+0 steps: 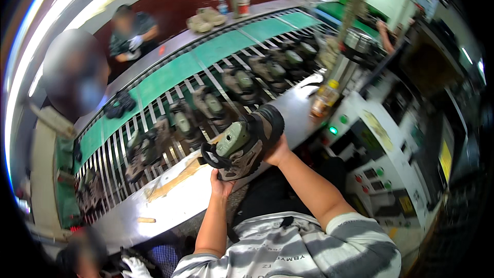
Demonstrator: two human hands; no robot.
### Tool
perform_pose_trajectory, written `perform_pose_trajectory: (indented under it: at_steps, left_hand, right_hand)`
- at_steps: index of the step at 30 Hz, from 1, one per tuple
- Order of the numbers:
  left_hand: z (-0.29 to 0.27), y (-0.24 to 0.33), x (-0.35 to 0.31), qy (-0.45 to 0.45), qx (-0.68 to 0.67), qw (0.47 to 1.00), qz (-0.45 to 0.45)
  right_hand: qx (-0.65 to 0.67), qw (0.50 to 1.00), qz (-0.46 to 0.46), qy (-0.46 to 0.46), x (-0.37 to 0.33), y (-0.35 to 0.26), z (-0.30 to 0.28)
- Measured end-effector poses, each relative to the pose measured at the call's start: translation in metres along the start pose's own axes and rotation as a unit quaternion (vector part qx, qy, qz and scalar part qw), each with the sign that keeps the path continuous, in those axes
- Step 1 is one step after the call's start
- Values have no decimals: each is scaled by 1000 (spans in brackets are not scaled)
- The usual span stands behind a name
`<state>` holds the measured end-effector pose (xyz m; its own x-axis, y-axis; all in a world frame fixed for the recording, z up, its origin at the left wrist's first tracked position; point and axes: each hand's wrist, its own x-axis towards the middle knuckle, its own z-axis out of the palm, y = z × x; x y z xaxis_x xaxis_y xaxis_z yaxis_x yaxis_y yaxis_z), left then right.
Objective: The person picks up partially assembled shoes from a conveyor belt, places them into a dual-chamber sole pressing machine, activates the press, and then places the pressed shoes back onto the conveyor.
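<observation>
Both my hands hold a brown and black shoe (249, 146) with a green shoe last (234, 138) in its opening, raised above the metal ledge. My left hand (222, 185) grips the shoe from below at one end. Around the black sole at the other end is my right hand (278, 152), its fingers partly hidden behind the shoe. Similar shoes on lasts, such as one shoe (209, 104) just beyond, stand in a row on the slatted conveyor (170, 162).
A bottle of orange-brown drink (324, 99) stands on the metal ledge (177, 208). To my right is a white machine (373, 139) with lit buttons. Pale shoes (206, 19) sit across the green belt (193, 64). Co-workers are at the left, beyond the belt and at the far right.
</observation>
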<state>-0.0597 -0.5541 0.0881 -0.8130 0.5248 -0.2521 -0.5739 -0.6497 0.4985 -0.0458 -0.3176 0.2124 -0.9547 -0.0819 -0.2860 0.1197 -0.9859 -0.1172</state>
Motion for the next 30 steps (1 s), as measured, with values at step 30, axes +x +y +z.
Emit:
perform_pose_trajectory:
  at_steps: [30]
  left_hand:
    - [35,-282,102,140,336,853,-373]
  right_hand:
    - [-64,879,-457,116,-348,-228,-165]
